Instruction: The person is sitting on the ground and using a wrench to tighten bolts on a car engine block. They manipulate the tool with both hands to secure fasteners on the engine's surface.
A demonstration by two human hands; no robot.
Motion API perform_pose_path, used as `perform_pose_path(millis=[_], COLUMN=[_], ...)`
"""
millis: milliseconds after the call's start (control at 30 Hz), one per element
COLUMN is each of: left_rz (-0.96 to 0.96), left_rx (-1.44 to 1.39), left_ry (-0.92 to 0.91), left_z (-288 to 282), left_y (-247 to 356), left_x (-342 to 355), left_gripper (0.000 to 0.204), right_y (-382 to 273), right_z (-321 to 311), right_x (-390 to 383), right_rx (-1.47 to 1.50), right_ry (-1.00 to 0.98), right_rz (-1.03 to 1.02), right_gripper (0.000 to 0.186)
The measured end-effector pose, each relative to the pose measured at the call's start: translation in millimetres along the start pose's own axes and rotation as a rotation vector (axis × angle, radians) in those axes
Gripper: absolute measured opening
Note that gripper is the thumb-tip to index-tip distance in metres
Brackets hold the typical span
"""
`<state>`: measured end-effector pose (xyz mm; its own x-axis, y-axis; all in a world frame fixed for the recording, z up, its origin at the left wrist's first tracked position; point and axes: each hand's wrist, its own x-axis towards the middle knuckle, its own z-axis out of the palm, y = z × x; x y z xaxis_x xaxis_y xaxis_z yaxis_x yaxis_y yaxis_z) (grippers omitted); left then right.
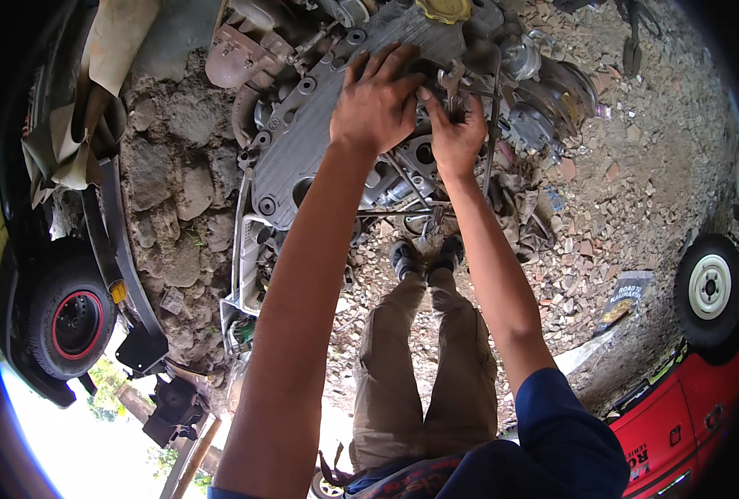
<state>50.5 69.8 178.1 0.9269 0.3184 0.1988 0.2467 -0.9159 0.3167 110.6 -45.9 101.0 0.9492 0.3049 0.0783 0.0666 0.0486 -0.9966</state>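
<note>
A large engine with a ridged grey metal cover [307,125] and a yellow cap [446,8] stands in front of me. My left hand [375,108] rests on the cover's right part, its fingers stretched out over the metal and its thumb pointing toward my other hand. Close beside it, my right hand [459,140] is closed, pinching what looks like a metal wrench [451,81] whose jaw end points away from me. The wrench is at the cover's right edge. Its lower part is hidden by my fingers, and I cannot tell what the jaw touches.
Rusty and grey engine parts [249,56] flank the cover. Rough stones [170,187] lie at left, near a black wheel with a red rim edge [77,324]. Rubble-strewn ground [627,191] spreads right, with a red vehicle [685,424] and white-rimmed wheel [709,287] beyond. A metal frame [238,258] stands below the engine.
</note>
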Motion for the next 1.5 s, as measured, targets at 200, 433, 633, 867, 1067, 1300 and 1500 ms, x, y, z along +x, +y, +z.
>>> perform_pose_path(millis=[200, 433, 633, 867, 1067, 1300, 1500], left_rz=[0.033, 0.013, 0.065, -0.027, 0.179, 0.286, 0.247], left_rx=[0.018, -0.326, -0.435, -0.254, -0.248, -0.337, -0.365], left_ry=[0.050, 0.118, -0.207, -0.192, -0.166, -0.159, -0.187], left_z=[7, 6, -29, -40, -40, -36, -33], left_y=[-2, -12, -11, -10, -21, -36, -35], left_x=[-5, -13, -56, -90, -80, -70, -64], left_gripper=[0.032, 0.032, 0.028, 0.036, 0.038, 0.034, 0.032], right_y=[17, 18, 34, 24, 30, 15, 41], right_z=[-7, -6, -16, -5, -8, -13, -3], right_x=[4, 16, 28, 18, 22, 8, 27], right_rx=[-0.052, -0.127, -0.128, -0.150, -0.183, -0.245, -0.250], right_ry=[-0.047, -0.034, -0.051, 0.023, 0.025, 0.056, 0.227], right_rz=[-0.201, -0.296, -0.494, -0.449, -0.531, -0.486, -0.736], right_gripper=[0.019, 0.021, 0.030, 0.038, 0.037, 0.048, 0.049])
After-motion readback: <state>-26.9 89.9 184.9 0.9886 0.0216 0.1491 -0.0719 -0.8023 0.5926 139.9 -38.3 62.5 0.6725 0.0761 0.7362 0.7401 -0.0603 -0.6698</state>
